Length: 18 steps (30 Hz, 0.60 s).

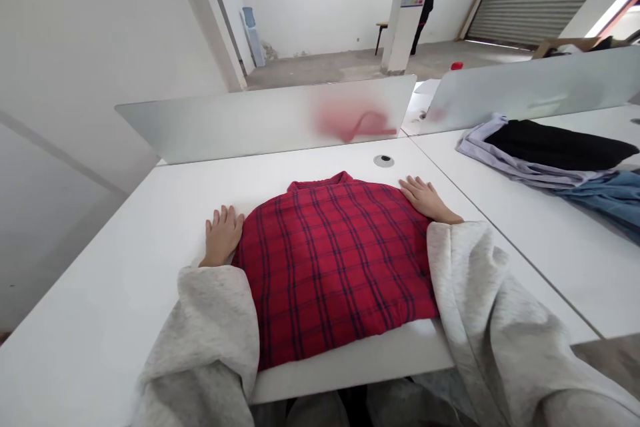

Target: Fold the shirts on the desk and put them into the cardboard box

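A red plaid shirt (335, 260) with dark blue lines lies on the white table (125, 293) in front of me. It is folded into a compact shape, with its collar at the far side. At its left edge, my left hand (223, 237) rests flat with the fingers spread, thumb against the fabric. On the opposite side my right hand (427, 200) lies with fingers stretched out over the tabletop, touching the shirt's right shoulder edge. Neither hand grips anything. Loose grey sleeves cover both my forearms.
Frosted dividers (240, 123) run along the table's far edge. A grommet (384, 161) sits behind the shirt. On the right table lie folded black cloth (560, 143), lavender cloth (480, 147) and blue denim (615, 197). A person (424, 17) stands far back by a pillar.
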Each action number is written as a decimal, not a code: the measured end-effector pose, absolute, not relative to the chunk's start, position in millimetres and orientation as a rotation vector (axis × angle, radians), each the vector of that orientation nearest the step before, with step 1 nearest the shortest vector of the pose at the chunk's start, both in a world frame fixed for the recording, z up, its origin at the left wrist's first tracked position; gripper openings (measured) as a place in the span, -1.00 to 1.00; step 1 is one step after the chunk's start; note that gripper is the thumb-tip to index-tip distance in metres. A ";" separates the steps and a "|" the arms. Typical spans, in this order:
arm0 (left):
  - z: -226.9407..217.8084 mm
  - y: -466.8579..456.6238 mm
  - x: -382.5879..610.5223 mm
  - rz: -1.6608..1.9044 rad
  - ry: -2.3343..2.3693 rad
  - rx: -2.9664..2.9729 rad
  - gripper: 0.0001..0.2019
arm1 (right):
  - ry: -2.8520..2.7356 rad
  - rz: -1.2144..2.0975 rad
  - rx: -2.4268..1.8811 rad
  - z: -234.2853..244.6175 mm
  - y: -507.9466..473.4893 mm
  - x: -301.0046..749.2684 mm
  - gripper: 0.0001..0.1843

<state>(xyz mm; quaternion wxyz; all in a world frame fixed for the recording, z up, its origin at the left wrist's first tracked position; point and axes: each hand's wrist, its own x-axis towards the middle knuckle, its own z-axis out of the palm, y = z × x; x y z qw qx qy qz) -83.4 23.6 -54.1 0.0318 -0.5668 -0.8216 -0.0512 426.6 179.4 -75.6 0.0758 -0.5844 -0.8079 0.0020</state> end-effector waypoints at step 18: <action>-19.7 14.6 -54.4 -0.171 -2.595 -1.851 -0.38 | -2.479 0.017 -1.787 -66.7 180.4 423.6 -0.42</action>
